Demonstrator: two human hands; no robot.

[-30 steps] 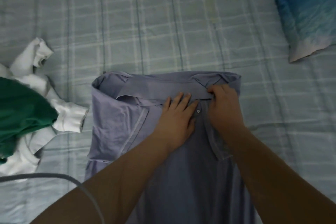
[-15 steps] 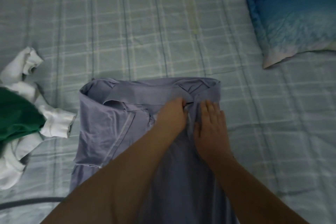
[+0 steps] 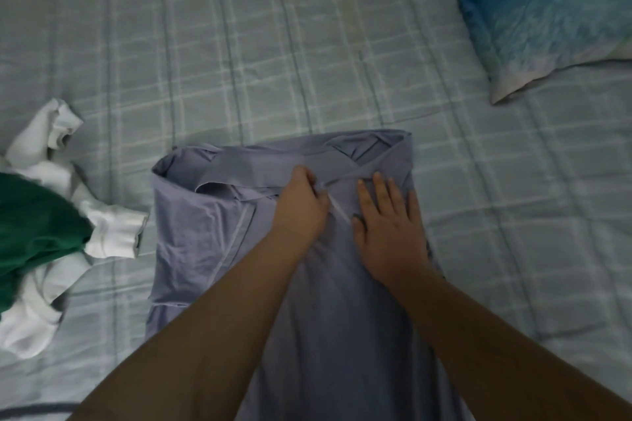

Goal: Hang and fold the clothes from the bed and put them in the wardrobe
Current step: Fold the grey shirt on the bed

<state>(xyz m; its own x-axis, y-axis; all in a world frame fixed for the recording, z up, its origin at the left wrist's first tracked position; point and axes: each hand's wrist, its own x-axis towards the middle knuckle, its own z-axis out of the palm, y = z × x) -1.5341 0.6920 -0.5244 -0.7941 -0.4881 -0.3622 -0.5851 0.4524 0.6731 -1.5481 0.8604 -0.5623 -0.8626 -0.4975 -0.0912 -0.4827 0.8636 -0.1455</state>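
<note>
A lavender-blue collared shirt [image 3: 201,236] lies flat on the bed, collar away from me, its sides folded inward. My left hand [image 3: 301,205] is curled at the placket just below the collar and pinches the fabric there. My right hand [image 3: 390,225] lies flat, fingers straight, pressing the shirt's right chest beside it. Both forearms cross the lower part of the shirt and hide its middle.
A green garment [image 3: 30,225] and a white garment with ribbed cuffs [image 3: 113,232] lie in a heap at the left. A blue pillow [image 3: 547,10] sits at the top right. The pale checked bedsheet [image 3: 273,44] stretches beyond the shirt.
My left hand went from lying flat to pinching the placket. My right hand let go of the collar and now presses flat on the shirt. The view shifted slightly.
</note>
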